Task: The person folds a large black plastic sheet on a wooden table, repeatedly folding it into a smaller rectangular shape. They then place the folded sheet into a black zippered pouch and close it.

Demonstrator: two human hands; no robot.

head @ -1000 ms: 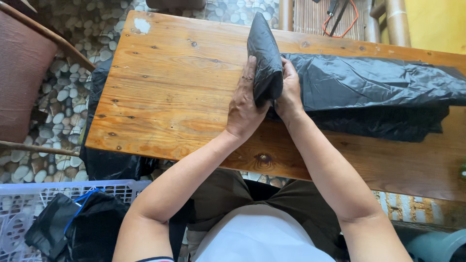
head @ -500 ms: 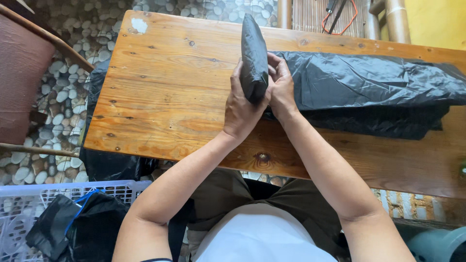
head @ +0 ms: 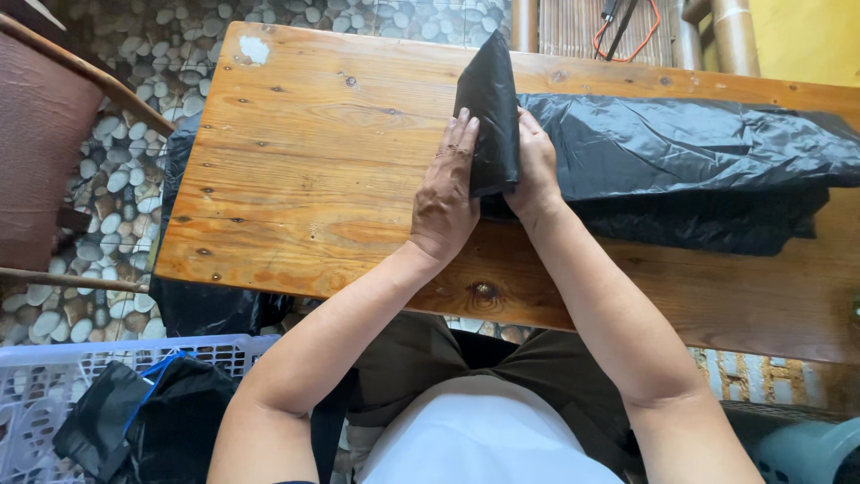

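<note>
A long black plastic bag (head: 690,143) lies flattened across the right half of a wooden table (head: 313,170). Its left end is folded into a standing flap (head: 491,108) between my hands. My left hand (head: 446,193) presses flat against the flap's left side, fingers straight and pointing away from me. My right hand (head: 536,166) holds the flap from the right, fingers curled on it. A second layer of black plastic (head: 717,220) sticks out under the bag toward me.
A white plastic crate (head: 36,394) at lower left holds dark folded items (head: 143,421). More black plastic (head: 206,305) hangs off the table's near left edge. A reddish chair (head: 45,134) stands at left on a pebble floor. Bamboo posts (head: 735,36) stand behind the table.
The standing flap has been turned and pressed narrower, leaning further left. My left hand went from cupping it to lying flat with straight fingers; my right hand stays on its right side.
</note>
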